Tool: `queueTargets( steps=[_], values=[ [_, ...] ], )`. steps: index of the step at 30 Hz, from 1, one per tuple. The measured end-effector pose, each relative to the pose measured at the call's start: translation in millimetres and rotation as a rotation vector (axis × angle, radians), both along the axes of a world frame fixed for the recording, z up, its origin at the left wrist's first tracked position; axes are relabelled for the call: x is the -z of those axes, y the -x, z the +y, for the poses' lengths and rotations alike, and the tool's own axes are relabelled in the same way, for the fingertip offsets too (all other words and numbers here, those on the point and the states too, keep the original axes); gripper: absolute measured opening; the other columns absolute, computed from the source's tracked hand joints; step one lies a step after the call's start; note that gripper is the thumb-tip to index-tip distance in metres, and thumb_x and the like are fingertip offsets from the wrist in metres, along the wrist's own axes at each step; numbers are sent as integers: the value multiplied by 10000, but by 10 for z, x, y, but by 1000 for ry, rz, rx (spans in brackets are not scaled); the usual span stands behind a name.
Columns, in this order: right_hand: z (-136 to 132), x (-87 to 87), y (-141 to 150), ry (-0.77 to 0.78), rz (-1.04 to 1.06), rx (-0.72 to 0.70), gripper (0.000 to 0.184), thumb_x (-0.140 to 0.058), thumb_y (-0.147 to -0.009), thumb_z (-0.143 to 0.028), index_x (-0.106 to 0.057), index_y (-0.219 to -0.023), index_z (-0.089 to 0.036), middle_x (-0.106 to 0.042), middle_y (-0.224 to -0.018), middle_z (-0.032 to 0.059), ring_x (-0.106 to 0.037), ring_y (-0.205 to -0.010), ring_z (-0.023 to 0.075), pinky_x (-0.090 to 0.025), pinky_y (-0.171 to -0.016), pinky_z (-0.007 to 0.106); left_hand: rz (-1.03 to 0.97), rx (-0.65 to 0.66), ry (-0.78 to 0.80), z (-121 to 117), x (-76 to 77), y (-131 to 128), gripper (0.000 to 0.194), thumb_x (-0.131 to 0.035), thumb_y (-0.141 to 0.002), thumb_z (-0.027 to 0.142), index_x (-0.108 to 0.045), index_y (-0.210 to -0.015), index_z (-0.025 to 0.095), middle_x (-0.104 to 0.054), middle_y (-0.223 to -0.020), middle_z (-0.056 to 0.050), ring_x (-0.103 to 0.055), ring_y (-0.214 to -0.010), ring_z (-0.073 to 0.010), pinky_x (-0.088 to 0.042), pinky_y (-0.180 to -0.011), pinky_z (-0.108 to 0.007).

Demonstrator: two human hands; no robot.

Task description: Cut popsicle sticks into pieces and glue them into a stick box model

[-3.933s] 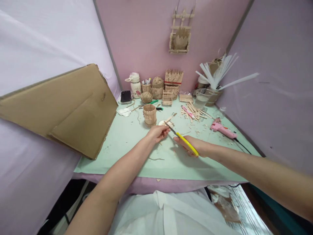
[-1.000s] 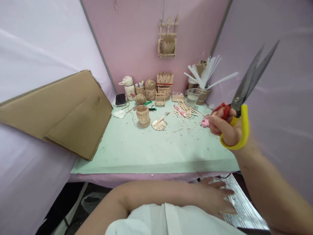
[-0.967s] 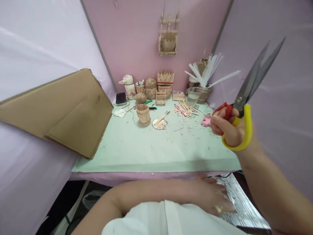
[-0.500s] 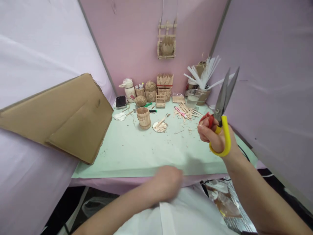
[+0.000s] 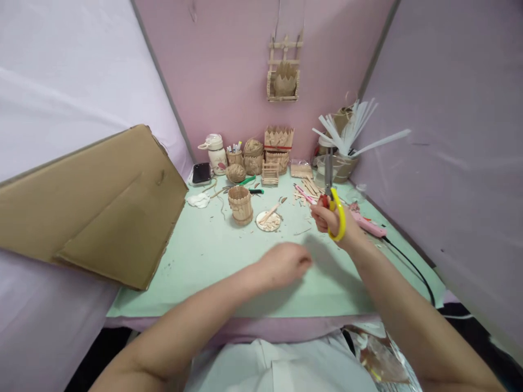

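My right hand (image 5: pixel 330 219) grips a pair of scissors (image 5: pixel 329 177) with yellow and red handles, blades pointing up and away over the right of the table. My left hand (image 5: pixel 288 264) is curled above the front middle of the table; whatever its fingers may hold is hidden. Beyond it lies a small round dish (image 5: pixel 268 221) with wood bits and a stick across it. Left of the dish stands a cup (image 5: pixel 241 206) covered in wooden sticks. Loose craft sticks (image 5: pixel 312 188) and a pink pen-like tool (image 5: pixel 303 193) lie just behind the scissors hand.
A pink glue gun (image 5: pixel 370 224) with a black cord lies at right. White strips stand in a pot (image 5: pixel 345 167) behind. A large cardboard sheet (image 5: pixel 118 212) leans at left. Along the back are a bottle (image 5: pixel 216 155), a twine ball (image 5: pixel 236 173) and a phone (image 5: pixel 201 173).
My right hand has brought the scissors down and left, and the blades look closer together. My left hand has risen from the table's front edge to over the tabletop. The glue gun shows now.
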State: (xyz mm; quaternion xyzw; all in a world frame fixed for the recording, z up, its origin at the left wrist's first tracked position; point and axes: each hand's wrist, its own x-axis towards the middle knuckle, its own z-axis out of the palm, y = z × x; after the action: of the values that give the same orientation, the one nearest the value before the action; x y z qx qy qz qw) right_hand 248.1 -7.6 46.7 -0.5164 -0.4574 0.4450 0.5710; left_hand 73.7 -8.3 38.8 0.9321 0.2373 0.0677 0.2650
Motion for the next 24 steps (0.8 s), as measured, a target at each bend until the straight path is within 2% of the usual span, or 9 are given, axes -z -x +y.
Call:
queueTargets(
  steps=[3, 6, 9, 12, 15, 19, 24],
  values=[
    [374, 67, 101, 23, 31, 48, 327, -616, -687, -346, -314, -643, -230, -326, -474, -104, -193, -380, 41, -150, -362, 191, 50, -420, -249, 506, 9, 51, 229, -388, -836, 169, -617, -839, 153, -643, -869, -82, -587, -816, -189, -414, -704, -276],
    [598, 156, 114, 39, 13, 67, 319, -616, -676, -363, -330, -633, -230, -341, -458, -96, -238, -374, 52, -191, -355, 197, 113, -606, -325, 829, 156, -3, 204, -384, -860, 192, -577, -912, 149, -593, -967, -98, -587, -777, -182, -408, -652, -276],
    [633, 258, 52, 75, -6, 72, 315, -632, -666, -367, -351, -630, -230, -362, -455, -88, -274, -374, 62, -221, -354, 206, 170, -654, -328, 970, 310, -64, 197, -369, -880, 197, -556, -920, 147, -579, -950, -90, -587, -740, -175, -402, -616, -270],
    [574, 328, -29, 112, -64, 73, 294, -615, -694, -384, -369, -648, -230, -375, -464, -84, -290, -378, 71, -243, -362, 216, 201, -648, -295, 1015, 379, -86, 190, -371, -889, 201, -554, -880, 151, -587, -861, -71, -584, -730, -179, -406, -610, -271],
    [527, 347, -68, 138, -128, 70, 276, -599, -721, -388, -382, -665, -227, -392, -482, -79, -315, -391, 77, -268, -384, 226, 125, -655, -276, 1031, 386, -58, 186, -384, -893, 216, -562, -901, 159, -598, -845, -58, -587, -777, -180, -427, -655, -274],
    [493, 316, -31, 200, -175, 75, 274, -597, -728, -383, -385, -659, -224, -410, -496, -72, -344, -411, 83, -287, -411, 236, -80, -709, -289, 1021, 373, 35, 221, -427, -883, 232, -545, -1058, 166, -622, -928, -56, -589, -853, -168, -450, -747, -278],
    [442, 264, 28, 278, -53, 55, 283, -587, -738, -373, -367, -641, -224, -400, -499, -68, -341, -424, 85, -278, -413, 237, -153, -660, -285, 972, 394, 107, 203, -418, -885, 196, -565, -1022, 171, -648, -933, -45, -598, -869, -150, -465, -774, -267]
  ],
)
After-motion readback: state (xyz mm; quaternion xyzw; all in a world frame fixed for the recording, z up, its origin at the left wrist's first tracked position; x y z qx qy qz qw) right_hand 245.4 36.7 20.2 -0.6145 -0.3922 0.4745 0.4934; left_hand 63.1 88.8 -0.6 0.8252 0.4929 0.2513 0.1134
